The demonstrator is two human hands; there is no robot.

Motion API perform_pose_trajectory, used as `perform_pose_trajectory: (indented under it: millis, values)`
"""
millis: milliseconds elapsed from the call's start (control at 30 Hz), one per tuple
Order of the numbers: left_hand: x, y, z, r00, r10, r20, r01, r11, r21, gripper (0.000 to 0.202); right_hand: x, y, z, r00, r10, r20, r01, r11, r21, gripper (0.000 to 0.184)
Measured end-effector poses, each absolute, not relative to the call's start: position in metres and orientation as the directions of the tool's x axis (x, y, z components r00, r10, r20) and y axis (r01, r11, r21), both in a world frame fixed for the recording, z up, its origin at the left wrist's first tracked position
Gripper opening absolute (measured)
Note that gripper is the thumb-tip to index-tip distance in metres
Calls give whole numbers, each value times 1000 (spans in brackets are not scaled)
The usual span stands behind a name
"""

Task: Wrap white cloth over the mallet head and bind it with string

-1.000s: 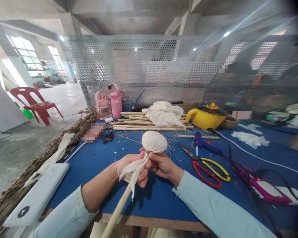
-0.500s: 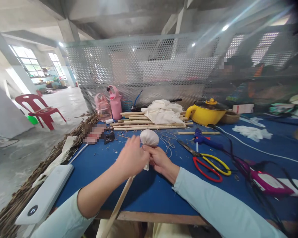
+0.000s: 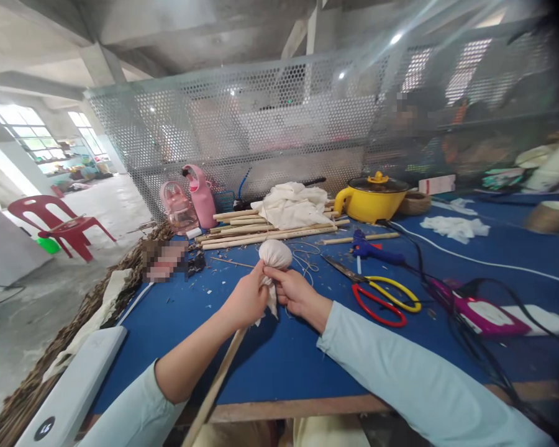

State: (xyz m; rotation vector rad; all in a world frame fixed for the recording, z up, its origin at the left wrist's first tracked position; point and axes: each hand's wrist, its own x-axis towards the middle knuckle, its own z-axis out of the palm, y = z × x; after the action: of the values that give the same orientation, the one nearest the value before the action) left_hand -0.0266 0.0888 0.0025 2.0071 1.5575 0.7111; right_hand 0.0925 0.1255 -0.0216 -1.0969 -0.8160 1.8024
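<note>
A round, stuffed white cloth ball tops a wooden stick that slants down past the table's front edge. My left hand is closed on the gathered cloth below the ball, where the stick's upper end is hidden. From the right, my right hand pinches at the same gathered neck, thumb and forefinger pressed together. A loose cloth tail hangs between both hands. Thin string lies looped behind my right hand; whether its end is in my fingers is hidden.
Red-and-yellow-handled scissors and a blue glue gun lie to the right. Wooden sticks with white cloth are at the back, beside a yellow pot. A white power bank is at the left edge.
My left hand has come down from over the neck to its left side, uncovering the cloth tail. My right hand stays at the neck. The view has turned slightly right.
</note>
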Motion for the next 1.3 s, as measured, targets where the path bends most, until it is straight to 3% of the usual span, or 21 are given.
perform_pose_trajectory:
  millis: [133,233,367,500,600,700,867,1067,1200,1300]
  values:
    - [-37,90,2,192,977,89,606,-189,773,53,95,123,-17,-320,898,-302,-221,-381,-898,25]
    - [-39,85,6,184,981,57,446,-135,885,48,94,118,-12,-249,957,-151,-137,-189,-972,24]
    - [-38,81,13,139,986,90,361,-135,923,40,95,113,-4,-175,982,73,8,75,-997,26]
    - [-38,79,17,101,990,100,328,-128,936,41,99,113,0,-172,978,122,70,135,-988,25]
    - [-37,78,19,75,997,30,270,-50,962,43,101,113,-1,-162,977,141,99,158,-982,23]
    - [-37,77,20,39,997,-59,155,52,986,46,101,111,-2,-178,980,90,42,99,-994,21]
    - [-39,73,24,-25,991,-134,-64,132,989,59,99,112,-2,-304,951,-63,-201,-128,-971,25]
    - [-35,65,32,35,969,-244,-254,245,936,65,103,115,-4,-491,871,-35,-463,-295,-836,33]
    - [-32,67,24,252,926,-280,-428,366,827,59,110,122,-15,-669,739,-77,-411,-454,-790,35]
    - [-35,77,11,467,832,-300,-444,514,734,38,114,130,-26,-728,677,-107,-363,-513,-778,36]
